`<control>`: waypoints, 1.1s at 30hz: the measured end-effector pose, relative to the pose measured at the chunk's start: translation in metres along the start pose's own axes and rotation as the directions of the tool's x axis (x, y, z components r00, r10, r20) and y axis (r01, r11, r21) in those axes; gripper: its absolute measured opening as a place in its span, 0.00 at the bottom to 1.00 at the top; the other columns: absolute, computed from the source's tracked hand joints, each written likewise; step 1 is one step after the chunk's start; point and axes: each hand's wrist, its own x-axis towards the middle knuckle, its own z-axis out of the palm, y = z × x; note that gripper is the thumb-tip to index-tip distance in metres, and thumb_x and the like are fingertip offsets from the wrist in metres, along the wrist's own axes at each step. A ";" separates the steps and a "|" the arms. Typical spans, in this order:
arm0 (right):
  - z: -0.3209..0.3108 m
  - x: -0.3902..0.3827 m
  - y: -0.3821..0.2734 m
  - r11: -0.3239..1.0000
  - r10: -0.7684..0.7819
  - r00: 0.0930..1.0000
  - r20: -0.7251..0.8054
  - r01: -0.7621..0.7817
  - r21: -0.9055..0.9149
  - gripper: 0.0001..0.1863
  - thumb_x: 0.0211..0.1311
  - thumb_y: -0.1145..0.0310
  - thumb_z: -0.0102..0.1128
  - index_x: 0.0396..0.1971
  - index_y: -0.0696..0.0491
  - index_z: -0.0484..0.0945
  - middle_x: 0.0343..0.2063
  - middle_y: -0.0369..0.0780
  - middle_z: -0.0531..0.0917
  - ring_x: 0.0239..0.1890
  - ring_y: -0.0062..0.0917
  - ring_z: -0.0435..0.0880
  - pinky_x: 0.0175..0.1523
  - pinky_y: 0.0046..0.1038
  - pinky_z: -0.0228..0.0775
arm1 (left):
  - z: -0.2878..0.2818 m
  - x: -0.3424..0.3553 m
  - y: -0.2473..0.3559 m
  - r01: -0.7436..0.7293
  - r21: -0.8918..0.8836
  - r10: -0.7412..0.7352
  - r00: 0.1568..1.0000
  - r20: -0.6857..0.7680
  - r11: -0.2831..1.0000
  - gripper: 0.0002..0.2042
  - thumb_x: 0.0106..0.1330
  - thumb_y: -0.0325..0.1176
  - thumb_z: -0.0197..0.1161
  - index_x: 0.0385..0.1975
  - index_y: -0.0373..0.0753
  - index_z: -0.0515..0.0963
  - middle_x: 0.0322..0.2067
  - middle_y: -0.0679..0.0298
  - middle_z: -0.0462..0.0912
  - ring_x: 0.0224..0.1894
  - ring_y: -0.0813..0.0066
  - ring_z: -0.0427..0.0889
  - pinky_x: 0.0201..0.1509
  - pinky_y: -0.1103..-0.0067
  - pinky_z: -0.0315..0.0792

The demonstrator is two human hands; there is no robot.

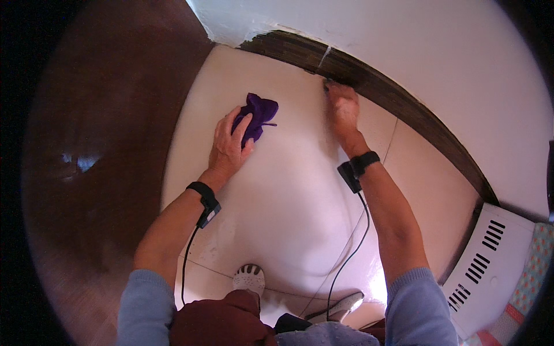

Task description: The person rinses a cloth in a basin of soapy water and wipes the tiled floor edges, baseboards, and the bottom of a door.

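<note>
My left hand (228, 142) grips a crumpled purple cloth (262, 108) against the pale tiled floor (288, 190), fingers bent over its near side. A thin dark strip sticks out from the cloth on the right. Farther right, my right hand (343, 106) is closed at the foot of the dark baseboard (398, 95). Something small and dark shows at its fingertips, mostly hidden by the hand, so its kind cannot be made out. The baseboard has a pale vertical line across it and a ragged far left end.
A white wall (427, 52) rises above the baseboard. Along the left stands a glossy dark brown surface (104, 109). A white slotted panel (496, 277) sits at the lower right beside a patterned fabric (534, 265). My shoes (249, 278) are near the bottom; cables hang from both wristbands.
</note>
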 end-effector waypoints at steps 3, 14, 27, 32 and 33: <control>0.007 0.018 -0.027 0.999 -0.002 1.000 0.024 0.003 -0.037 0.17 0.46 0.76 0.52 0.39 0.53 0.76 0.36 0.41 0.78 0.42 0.34 0.74 0.49 0.34 0.65 | 0.000 -0.001 -0.004 -0.008 -0.002 0.008 1.000 -0.006 1.000 0.30 0.49 0.26 0.59 0.56 0.43 0.59 0.56 0.51 0.58 0.56 0.51 0.61 0.60 0.62 0.58; -0.010 0.001 0.005 0.983 -0.097 0.995 -0.004 0.095 -0.158 0.19 0.46 0.72 0.54 0.43 0.51 0.76 0.40 0.39 0.78 0.48 0.31 0.71 0.51 0.35 0.61 | -0.001 0.001 0.000 -0.048 -0.011 0.048 0.999 -0.007 0.999 0.29 0.52 0.28 0.54 0.58 0.41 0.58 0.58 0.49 0.57 0.57 0.49 0.60 0.62 0.59 0.55; 0.009 0.009 -0.021 0.987 0.035 0.999 0.014 -0.033 -0.159 0.20 0.49 0.72 0.50 0.45 0.53 0.75 0.41 0.39 0.75 0.44 0.32 0.71 0.48 0.34 0.62 | 0.003 0.002 -0.006 -0.055 0.017 0.055 0.998 -0.023 0.998 0.29 0.51 0.28 0.58 0.56 0.43 0.60 0.56 0.51 0.59 0.55 0.51 0.62 0.60 0.61 0.57; -0.013 0.004 -0.015 0.988 -0.036 0.988 0.149 0.057 -0.143 0.20 0.47 0.72 0.53 0.45 0.51 0.75 0.38 0.42 0.72 0.45 0.33 0.69 0.46 0.37 0.61 | 0.003 -0.007 -0.012 -0.008 -0.026 0.008 1.000 -0.028 1.000 0.30 0.50 0.27 0.59 0.56 0.43 0.60 0.55 0.51 0.60 0.55 0.51 0.62 0.60 0.61 0.58; -0.016 0.000 -0.010 0.984 0.013 0.988 0.151 0.014 -0.176 0.21 0.48 0.72 0.53 0.46 0.51 0.75 0.39 0.42 0.71 0.44 0.33 0.69 0.45 0.37 0.61 | 0.002 -0.005 -0.010 -0.006 -0.028 0.005 1.000 -0.031 1.000 0.30 0.50 0.27 0.59 0.56 0.43 0.60 0.55 0.51 0.60 0.55 0.51 0.62 0.60 0.61 0.58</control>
